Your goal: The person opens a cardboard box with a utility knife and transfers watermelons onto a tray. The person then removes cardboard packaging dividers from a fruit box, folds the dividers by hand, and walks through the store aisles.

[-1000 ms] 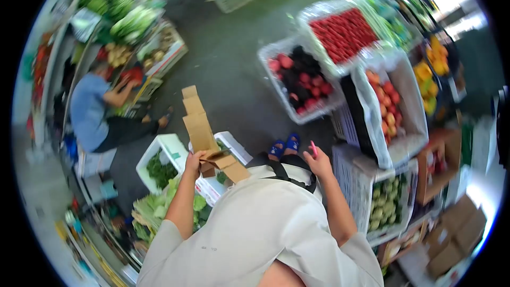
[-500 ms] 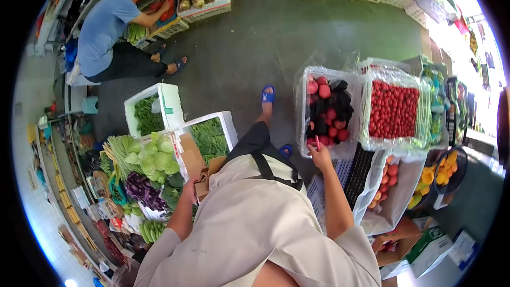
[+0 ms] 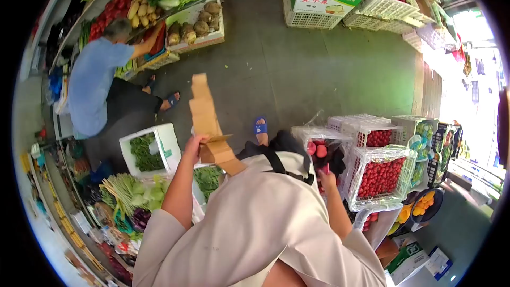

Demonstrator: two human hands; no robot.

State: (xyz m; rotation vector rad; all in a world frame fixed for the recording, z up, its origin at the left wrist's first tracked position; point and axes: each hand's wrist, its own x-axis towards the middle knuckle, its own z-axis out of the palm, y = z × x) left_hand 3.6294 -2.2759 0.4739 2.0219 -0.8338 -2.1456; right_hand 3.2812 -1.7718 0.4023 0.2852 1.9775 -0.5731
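My left hand point(image 3: 194, 148) is closed round a folded strip of brown cardboard point(image 3: 204, 110), which stands out in front of me with a bent flap beside my fingers. Below that hand lies a foam box of leafy greens point(image 3: 208, 180), partly covered by my arm and the cardboard. My right hand point(image 3: 328, 178) grips a slim pinkish-red thing like a pen point(image 3: 327, 167); its exact kind is too small to make out. That hand is over a white crate of round red produce point(image 3: 317, 149) with dark plastic in it.
Clear-wrapped crates of small red fruit point(image 3: 380, 177) stand to my right. At left, a person in a blue shirt point(image 3: 95, 85) sits by the vegetable shelves. A white foam box point(image 3: 169, 146) of greens lies at left. A pear carton point(image 3: 322, 1) stands ahead on a crate.
The cardboard has risen with my left hand and now extends forward, away from my body. My view has tilted up, showing more of the shelves and cartons ahead. My right hand still holds the pinkish-red thing.
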